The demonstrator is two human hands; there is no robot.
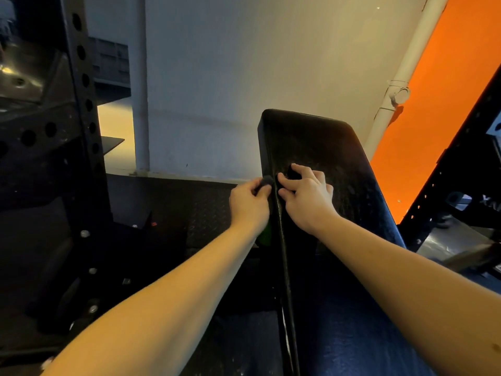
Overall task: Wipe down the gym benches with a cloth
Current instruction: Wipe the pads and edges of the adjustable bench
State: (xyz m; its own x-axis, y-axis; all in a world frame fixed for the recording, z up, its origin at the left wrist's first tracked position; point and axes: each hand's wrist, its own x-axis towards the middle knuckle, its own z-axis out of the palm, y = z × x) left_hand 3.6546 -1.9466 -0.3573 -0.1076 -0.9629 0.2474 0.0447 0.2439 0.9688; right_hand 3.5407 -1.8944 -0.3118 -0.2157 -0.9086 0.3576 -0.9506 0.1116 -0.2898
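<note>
Cloth (pixel 267 181) pinched by left hand (pixel 248 202) and right hand (pixel 306 194) at bench (pixel 325 142) edge

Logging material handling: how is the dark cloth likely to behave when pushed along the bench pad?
The cloth looks floppy: it bunches in the left hand and right hand. Probably light, since curled fingers alone hold it. It seems to lie over the edge of the bench pad, so it would likely crumple rather than slide flat.
</note>
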